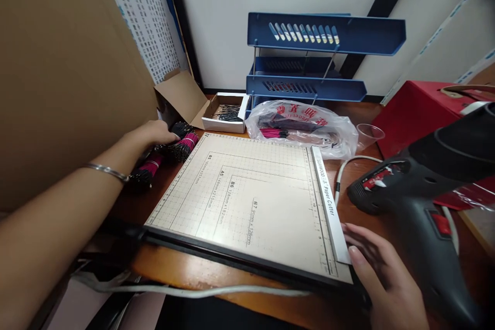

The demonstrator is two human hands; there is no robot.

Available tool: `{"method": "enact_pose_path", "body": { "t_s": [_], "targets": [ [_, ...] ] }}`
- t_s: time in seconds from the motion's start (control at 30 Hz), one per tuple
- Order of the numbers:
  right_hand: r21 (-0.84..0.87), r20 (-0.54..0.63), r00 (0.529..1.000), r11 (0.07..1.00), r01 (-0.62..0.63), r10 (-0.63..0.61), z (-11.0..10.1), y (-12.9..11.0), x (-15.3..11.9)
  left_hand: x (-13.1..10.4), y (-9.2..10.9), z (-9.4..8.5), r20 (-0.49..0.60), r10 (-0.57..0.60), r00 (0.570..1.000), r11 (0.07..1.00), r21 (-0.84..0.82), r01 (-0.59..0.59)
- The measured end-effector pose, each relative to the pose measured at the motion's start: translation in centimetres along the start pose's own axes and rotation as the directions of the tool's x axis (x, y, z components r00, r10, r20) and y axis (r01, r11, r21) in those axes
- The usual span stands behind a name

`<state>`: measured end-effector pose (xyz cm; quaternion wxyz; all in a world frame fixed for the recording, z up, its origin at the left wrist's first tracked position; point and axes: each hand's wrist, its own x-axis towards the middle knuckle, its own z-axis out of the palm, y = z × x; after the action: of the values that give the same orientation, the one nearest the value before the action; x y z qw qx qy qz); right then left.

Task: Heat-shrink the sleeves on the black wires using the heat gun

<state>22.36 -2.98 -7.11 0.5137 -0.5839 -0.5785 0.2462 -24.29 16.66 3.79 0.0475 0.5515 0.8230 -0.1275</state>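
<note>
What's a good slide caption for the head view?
Left hand at pink-and-black bundles, right hand at a paper cutter.

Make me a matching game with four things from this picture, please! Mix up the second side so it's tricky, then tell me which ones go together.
Things:
1. Paper cutter
2. Tiered desk tray
3. Plastic bag
4. Left hand

Clues:
A. See-through, with red writing
B. At the pink-and-black bundles
C. Flat, marked with grid lines and sizes
D. Blue, with slanted slots

Right pairs: 1-C, 2-D, 3-A, 4-B
</note>
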Motion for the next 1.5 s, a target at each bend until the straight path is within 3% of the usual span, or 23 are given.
{"method": "enact_pose_path", "body": {
  "t_s": [0.17,0.4,0.57,0.7,0.77,0.83,0.9,1.03,1.1,1.17,1.27,1.5],
  "targets": [
    [0.022,0.003,0.995,0.995,-0.100,0.100,0.0,0.1,-0.4,0.8,0.0,0.3,-0.008,0.038,0.999,0.999,-0.019,-0.039],
    [0.073,0.001,0.965,0.963,-0.261,0.262,0.2,0.2,-0.6,-1.7,-0.3,1.2,-0.227,0.022,0.974,0.986,-0.155,-0.059],
    [0.171,-0.026,0.967,0.954,-0.244,0.252,0.5,-0.5,-0.5,-3.5,-0.6,-1.1,-0.403,-0.013,0.915,0.963,-0.251,-0.096],
    [0.144,-0.159,0.984,0.988,-0.062,0.085,0.6,-3.1,0.2,-7.4,0.6,-3.7,-0.529,0.060,0.847,0.938,-0.260,-0.229],
    [0.213,-0.159,0.987,0.977,0.013,0.022,0.7,-4.9,1.2,-9.8,2.3,-4.6,-0.603,0.164,0.781,0.861,-0.299,-0.412],
    [0.263,-0.058,0.998,0.965,0.021,-0.006,1.1,-6.4,2.7,-12.2,4.8,-4.7,-0.641,0.286,0.712,0.685,-0.383,-0.620],
    [0.251,0.023,0.999,0.967,0.038,-0.045,1.7,-7.7,4.4,-14.3,7.9,-4.2,-0.652,0.408,0.639,0.517,-0.412,-0.750],
    [0.231,0.154,0.984,0.972,0.050,-0.087,3.2,-8.8,7.6,-17.4,13.7,-1.8,-0.655,0.598,0.461,0.305,-0.345,-0.887],
    [0.198,0.162,0.979,0.976,0.094,-0.127,3.9,-8.9,8.4,-18.3,15.6,-0.5,-0.664,0.643,0.380,0.221,-0.315,-0.923],
    [0.154,0.140,0.975,0.976,0.151,-0.173,4.3,-8.9,8.7,-18.7,16.5,0.4,-0.670,0.667,0.326,0.159,-0.300,-0.941],
    [0.135,0.135,0.981,0.983,0.123,-0.142,4.8,-8.9,8.6,-18.9,16.8,0.8,-0.633,0.701,0.328,0.137,-0.332,-0.933],
    [0.015,-0.045,0.996,0.996,0.082,-0.082,5.5,-9.1,8.5,-19.0,17.6,0.7,-0.483,0.738,0.472,0.208,-0.503,-0.839]
  ]
}}
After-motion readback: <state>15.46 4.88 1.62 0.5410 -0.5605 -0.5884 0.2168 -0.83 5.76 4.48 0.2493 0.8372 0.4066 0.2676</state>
